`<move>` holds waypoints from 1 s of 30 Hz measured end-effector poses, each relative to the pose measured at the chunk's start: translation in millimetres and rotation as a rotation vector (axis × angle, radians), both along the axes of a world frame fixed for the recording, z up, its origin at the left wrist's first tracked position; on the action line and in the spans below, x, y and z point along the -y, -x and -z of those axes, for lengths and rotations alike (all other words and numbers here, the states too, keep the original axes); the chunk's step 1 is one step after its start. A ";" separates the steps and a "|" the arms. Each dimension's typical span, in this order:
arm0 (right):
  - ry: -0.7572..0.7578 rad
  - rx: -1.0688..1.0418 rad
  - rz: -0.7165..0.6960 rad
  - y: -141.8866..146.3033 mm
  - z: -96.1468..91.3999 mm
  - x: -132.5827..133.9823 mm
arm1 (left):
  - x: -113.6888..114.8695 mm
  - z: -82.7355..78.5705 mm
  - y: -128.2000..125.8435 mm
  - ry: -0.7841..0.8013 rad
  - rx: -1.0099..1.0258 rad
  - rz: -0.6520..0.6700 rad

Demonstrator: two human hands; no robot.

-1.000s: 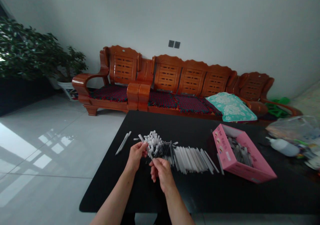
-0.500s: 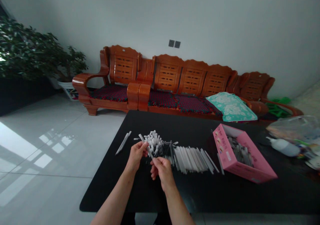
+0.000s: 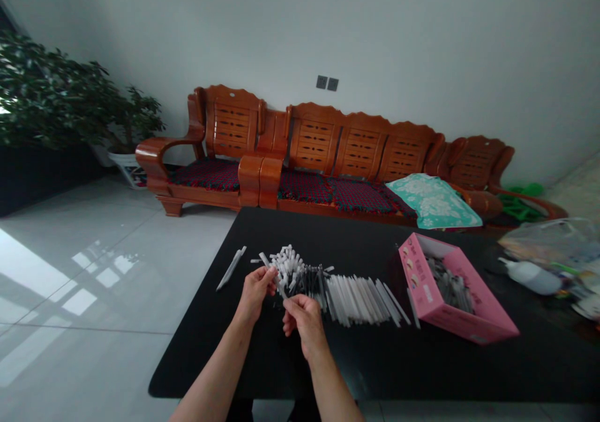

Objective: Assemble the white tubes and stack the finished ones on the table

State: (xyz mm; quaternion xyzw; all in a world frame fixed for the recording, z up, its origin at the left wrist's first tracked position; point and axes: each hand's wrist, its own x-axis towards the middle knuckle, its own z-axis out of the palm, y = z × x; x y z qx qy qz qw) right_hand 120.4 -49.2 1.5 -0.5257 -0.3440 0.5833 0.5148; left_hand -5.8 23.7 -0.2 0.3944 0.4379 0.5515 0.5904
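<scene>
Pink box [image 3: 450,314]: left of it, pinching one white stick [image 3: 280,287] between left hand [image 3: 255,289] and right hand [image 3: 302,320], beside the pile [image 3: 337,284]. Bare table [image 3: 422,366] out to the near edge.

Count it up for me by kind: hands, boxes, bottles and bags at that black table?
Hands: 2 (left hand, right hand, pinching one pen piece)
Pink box: 1
White bottle: 1
Clear plastic bag: 1
Total: 5
</scene>
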 end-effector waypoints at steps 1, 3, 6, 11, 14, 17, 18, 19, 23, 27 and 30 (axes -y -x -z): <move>0.010 -0.002 0.005 0.1 -0.5 0.2 | 0.1 -0.4 0.0 -0.001 0.000 -0.003; 0.029 -0.030 -0.010 0.9 -1.5 0.9 | -0.1 -1.8 -0.1 -0.006 0.002 -0.005; 0.016 -0.065 -0.053 1.9 -2.3 1.8 | -0.3 -4.1 -0.5 -0.008 0.003 -0.001; 0.001 -0.010 0.007 0.2 -1.9 1.0 | -0.2 -2.9 -0.4 -0.002 -0.003 -0.008; 0.036 -0.047 -0.012 0.0 -0.1 0.2 | -0.8 -0.5 0.0 -0.017 -0.006 -0.003; 0.036 -0.085 -0.051 0.9 1.2 0.4 | -1.5 0.8 -0.3 -0.015 -0.011 -0.005; 0.023 -0.081 -0.053 1.2 1.1 0.6 | -1.5 1.1 -0.7 -0.014 -0.012 -0.004; 0.009 -0.070 -0.049 1.4 0.6 0.9 | -1.5 1.5 -1.1 -0.011 -0.014 -0.002; -0.005 0.063 0.006 0.2 -2.3 2.4 | -2.5 2.9 -0.7 -0.001 -0.008 -0.025; -0.028 0.271 0.066 -8.6 3.4 4.3 | -7.9 2.1 8.2 0.032 0.033 -0.124; -0.071 0.426 0.116 -19.5 14.2 3.6 | -12.1 1.0 16.7 0.055 0.063 -0.177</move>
